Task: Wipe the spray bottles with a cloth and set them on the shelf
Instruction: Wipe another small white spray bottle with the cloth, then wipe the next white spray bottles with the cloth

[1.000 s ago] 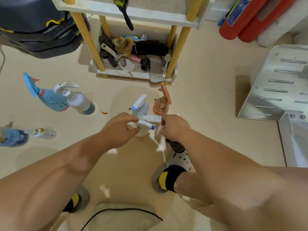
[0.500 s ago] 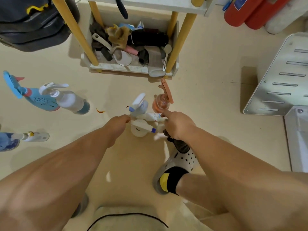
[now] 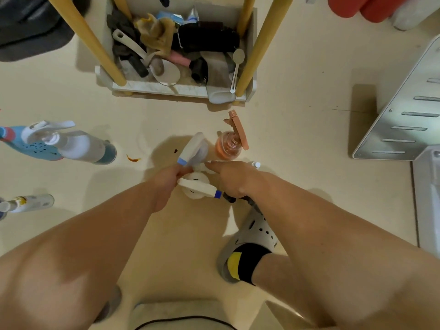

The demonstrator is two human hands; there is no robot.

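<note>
We're looking down at the floor (image 3: 297, 163), and we count three bottles bunched in the middle. The white bottle (image 3: 196, 186) stands between the two hands, seen from above, with its blue-tipped sprayer pointing right. The left grip (image 3: 166, 184) is curled round the back end of that sprayer, holding it. The right grip (image 3: 231, 179) sits just to the right, one finger reaching left over the top. Whether it clasps anything we can't tell, and we can't make out the dark scrap (image 3: 229, 199) showing beneath it.

Just behind stands a second bottle (image 3: 195, 148), also blue-tipped, and beside it one orange bottle (image 3: 228, 146). Well apart on the left are three more: a blue bottle (image 3: 28, 146), a pale bottle (image 3: 81, 146) just beside it, and a cut-off bottle (image 3: 31, 202) at the frame's edge. That makes six, all on the floor.

Straight ahead is the shelf (image 3: 166, 88) with four yellow posts (image 3: 88, 41), its bottom tier heaped with odds and ends. Two red cylinders (image 3: 345, 5) sit top right, and one grey clog (image 3: 252, 234) shows under the right arm.
</note>
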